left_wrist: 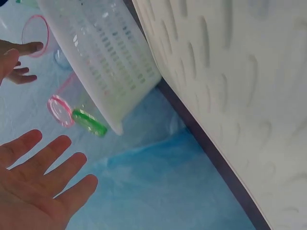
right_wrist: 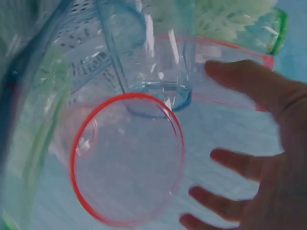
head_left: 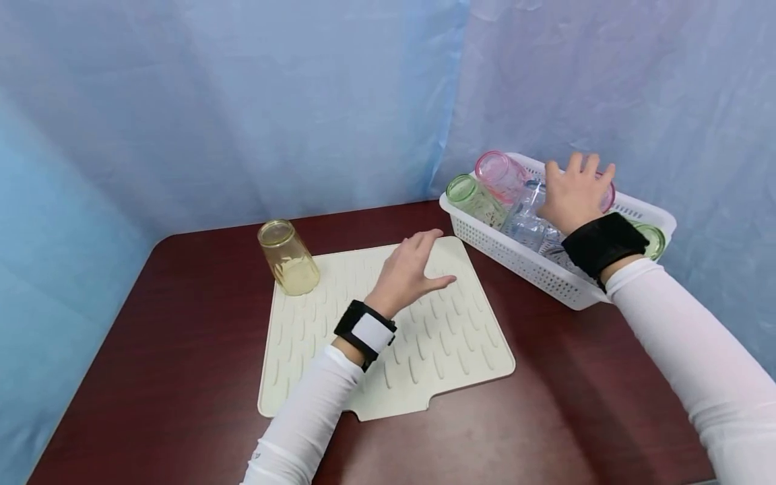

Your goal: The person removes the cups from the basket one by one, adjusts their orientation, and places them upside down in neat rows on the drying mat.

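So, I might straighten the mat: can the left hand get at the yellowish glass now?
Probably yes. Nothing stands between the left hand and the yellowish glass on the mat, and the hand is empty. It points toward the basket, though, so it would likely need to turn.

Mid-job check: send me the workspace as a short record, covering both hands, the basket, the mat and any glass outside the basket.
Left hand: fingers spread above the mat, holding nothing
Right hand: fingers spread over the basket, gripping nothing
Basket: white, perforated, right of the mat; holds pink, green and bluish glasses, exact count hidden
Mat: pale, ridged, on the dark red table
Outside basket: one amber glass, standing at the mat's far left corner
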{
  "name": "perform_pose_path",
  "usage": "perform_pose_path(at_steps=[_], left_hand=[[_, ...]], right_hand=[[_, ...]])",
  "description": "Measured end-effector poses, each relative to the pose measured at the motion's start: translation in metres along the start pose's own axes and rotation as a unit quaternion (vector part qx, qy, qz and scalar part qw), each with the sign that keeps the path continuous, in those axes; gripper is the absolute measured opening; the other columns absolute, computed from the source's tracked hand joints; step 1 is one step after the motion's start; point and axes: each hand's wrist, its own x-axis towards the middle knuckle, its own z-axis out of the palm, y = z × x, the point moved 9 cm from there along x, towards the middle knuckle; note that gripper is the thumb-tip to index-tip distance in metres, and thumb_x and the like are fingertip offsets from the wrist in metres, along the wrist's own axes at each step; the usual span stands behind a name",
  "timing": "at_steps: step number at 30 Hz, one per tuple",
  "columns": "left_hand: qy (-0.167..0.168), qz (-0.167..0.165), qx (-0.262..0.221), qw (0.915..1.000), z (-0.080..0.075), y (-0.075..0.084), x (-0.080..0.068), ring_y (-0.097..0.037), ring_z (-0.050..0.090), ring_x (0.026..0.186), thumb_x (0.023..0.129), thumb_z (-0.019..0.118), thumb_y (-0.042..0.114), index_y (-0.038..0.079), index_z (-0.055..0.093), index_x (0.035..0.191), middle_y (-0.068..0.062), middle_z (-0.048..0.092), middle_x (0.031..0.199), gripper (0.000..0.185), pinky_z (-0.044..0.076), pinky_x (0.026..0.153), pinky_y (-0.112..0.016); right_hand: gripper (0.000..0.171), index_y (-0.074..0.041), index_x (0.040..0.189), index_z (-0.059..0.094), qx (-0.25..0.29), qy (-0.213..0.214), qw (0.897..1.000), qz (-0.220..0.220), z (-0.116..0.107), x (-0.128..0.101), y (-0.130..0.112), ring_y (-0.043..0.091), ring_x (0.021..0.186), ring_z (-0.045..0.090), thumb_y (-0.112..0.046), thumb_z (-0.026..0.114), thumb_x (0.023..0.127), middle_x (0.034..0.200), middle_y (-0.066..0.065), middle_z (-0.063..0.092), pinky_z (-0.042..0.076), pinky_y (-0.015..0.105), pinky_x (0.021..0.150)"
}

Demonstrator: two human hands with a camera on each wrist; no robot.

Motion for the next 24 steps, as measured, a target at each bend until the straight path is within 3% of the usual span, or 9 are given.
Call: perform_pose_path(at_steps=[8,13,19,24], left_hand=[[-0.020,0.025,0.010,0.9994,0.020,0.023,0.003,-0.021,0.047,0.126,0.081,0.076,0.043,0.006,0.045,0.140,-0.009,0.050,0.137,0.076,0.038,0.103,-0.036],[-0.022,0.028,0.013,0.9993,0.024,0.027,0.003,-0.022,0.049,0.123,0.081,0.076,0.044,0.006,0.046,0.139,-0.008,0.050,0.137,0.076,0.039,0.102,-0.037],[-0.026,0.023,0.011,0.9994,0.024,0.026,0.000,-0.022,0.052,0.121,0.082,0.075,0.045,0.006,0.046,0.140,-0.008,0.050,0.136,0.076,0.040,0.101,-0.036],[-0.027,0.017,0.006,0.9995,0.024,0.023,-0.003,-0.022,0.052,0.120,0.082,0.076,0.044,0.006,0.046,0.140,-0.009,0.051,0.135,0.075,0.041,0.100,-0.036]], right_hand=[[0.065,0.008,0.137,0.032,-0.023,-0.090,0.993,0.079,0.012,0.010,0.026,0.069,0.126,0.008,-0.016,0.063,0.085,0.139,0.047,0.012,0.015,0.077,0.095],[0.060,0.008,0.138,0.029,-0.022,-0.117,0.986,0.116,0.013,0.010,0.036,0.070,0.116,0.024,-0.017,0.053,0.089,0.133,0.047,0.016,0.028,0.075,0.088],[0.048,0.013,0.124,0.035,-0.033,-0.121,0.984,0.123,0.013,0.007,0.040,0.065,0.099,0.039,-0.017,0.050,0.090,0.116,0.044,0.030,0.041,0.068,0.077],[0.053,0.013,0.122,0.040,-0.045,-0.115,0.984,0.127,0.010,0.012,0.042,0.063,0.099,0.041,-0.022,0.058,0.086,0.115,0.042,0.034,0.043,0.067,0.077]])
